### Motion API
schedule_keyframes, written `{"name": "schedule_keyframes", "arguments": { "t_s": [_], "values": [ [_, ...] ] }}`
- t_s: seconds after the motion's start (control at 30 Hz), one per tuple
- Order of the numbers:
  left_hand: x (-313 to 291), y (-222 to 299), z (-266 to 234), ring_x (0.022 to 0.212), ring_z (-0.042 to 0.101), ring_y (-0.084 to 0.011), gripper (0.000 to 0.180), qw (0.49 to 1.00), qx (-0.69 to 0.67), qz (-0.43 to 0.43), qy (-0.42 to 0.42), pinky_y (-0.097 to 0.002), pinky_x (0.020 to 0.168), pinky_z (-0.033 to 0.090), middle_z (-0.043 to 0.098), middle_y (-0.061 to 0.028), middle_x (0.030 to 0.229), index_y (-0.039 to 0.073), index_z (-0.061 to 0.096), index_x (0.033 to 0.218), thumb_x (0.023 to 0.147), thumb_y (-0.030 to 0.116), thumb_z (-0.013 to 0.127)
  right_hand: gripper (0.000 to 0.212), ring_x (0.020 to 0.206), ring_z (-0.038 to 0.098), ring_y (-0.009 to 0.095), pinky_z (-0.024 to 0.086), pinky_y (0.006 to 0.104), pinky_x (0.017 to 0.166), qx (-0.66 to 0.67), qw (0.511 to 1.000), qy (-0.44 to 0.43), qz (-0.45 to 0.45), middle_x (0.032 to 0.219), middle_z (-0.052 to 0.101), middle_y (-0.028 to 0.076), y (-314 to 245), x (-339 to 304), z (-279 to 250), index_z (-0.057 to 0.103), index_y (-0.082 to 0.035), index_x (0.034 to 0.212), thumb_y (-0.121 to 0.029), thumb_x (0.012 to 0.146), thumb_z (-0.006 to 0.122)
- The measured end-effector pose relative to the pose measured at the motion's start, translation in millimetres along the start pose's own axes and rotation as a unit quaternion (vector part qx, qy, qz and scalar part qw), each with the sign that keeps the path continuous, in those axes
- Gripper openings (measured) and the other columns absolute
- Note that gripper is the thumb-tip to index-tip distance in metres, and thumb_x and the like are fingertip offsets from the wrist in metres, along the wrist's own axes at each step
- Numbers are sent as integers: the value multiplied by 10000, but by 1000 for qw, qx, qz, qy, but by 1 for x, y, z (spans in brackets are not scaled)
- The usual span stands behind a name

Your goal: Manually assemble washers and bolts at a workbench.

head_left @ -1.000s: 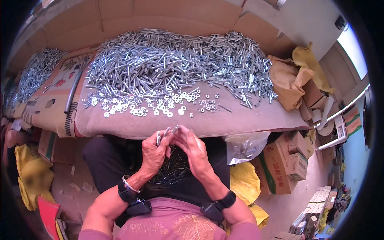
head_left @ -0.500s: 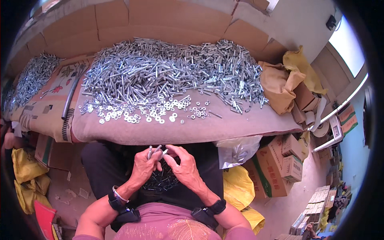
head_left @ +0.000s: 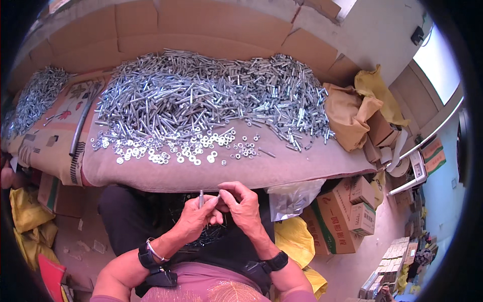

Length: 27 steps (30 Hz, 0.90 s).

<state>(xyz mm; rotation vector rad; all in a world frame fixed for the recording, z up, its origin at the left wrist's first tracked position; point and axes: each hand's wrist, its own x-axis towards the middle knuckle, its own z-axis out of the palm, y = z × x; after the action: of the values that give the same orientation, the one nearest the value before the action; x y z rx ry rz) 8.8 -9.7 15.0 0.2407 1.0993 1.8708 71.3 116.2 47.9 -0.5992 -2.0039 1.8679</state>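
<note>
My left hand [head_left: 195, 217] is closed around a silver metal bolt [head_left: 201, 198], which stands nearly upright above the thumb and forefinger. Close beside it, my right hand [head_left: 243, 207] pinches thumb and forefinger together; whatever lies between those fingertips is too small and covered to make out. Both hands are over my lap, just in front of the padded bench [head_left: 166, 182]. Below them, dark metal pieces [head_left: 214, 234] lie in my lap, partly hidden by the hands. Across the bench spreads a big heap of silver bolts [head_left: 201, 100], with loose washers and nuts [head_left: 188, 151] along its near side.
A second bolt heap [head_left: 40, 95] and a dark rod [head_left: 83, 121] lie at left. Tan sacks [head_left: 347, 113] rest at the bench's right end. Below are a clear plastic bag [head_left: 292, 199], cardboard boxes [head_left: 334, 216] and yellow sacks [head_left: 294, 241]. Cardboard [head_left: 211, 30] lines the back.
The bolt in my left hand has turned from slanted to nearly upright. My right hand has shifted slightly right, its thumb and forefinger now pinched together. The whole view has tilted a little.
</note>
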Motion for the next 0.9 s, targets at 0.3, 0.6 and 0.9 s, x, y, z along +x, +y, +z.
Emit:
{"name": "schedule_keyframes", "arguments": {
  "t_s": [0.3, 0.6, 0.9],
  "values": [
    [27, 3, 3, 546, 528, -109, 246, 997, -56, -55, -18, -184, 464, 391, 640, -148, 859, -36, 565, 1023, 915, 185, 560, 146, 786, 622, 134, 481, 275, 706, -206, 972, 54, -101, 843, 660, 77, -6, 30, -37, 640, -5, 953, -100, 847, 606],
    [42, 3, -1, 556, 543, -137, 207, 991, -111, -68, -30, -192, 477, 404, 635, -167, 842, -19, 541, 1003, 916, 169, 556, 168, 798, 567, 307, 455, 414, 704, -587, 764, 123, -238, 901, 571, 135, 8, 105, -90, 611, -36, 917, -63, 751, 604],
    [40, 9, -12, 566, 557, -135, 205, 988, -137, -59, -38, -197, 486, 420, 634, -174, 840, -20, 536, 1029, 916, 150, 555, 161, 674, 618, 250, 492, 367, 608, -400, 902, 116, -110, 793, 609, 117, 10, 133, -82, 561, 10, 901, -66, 765, 601]
  ]
}}
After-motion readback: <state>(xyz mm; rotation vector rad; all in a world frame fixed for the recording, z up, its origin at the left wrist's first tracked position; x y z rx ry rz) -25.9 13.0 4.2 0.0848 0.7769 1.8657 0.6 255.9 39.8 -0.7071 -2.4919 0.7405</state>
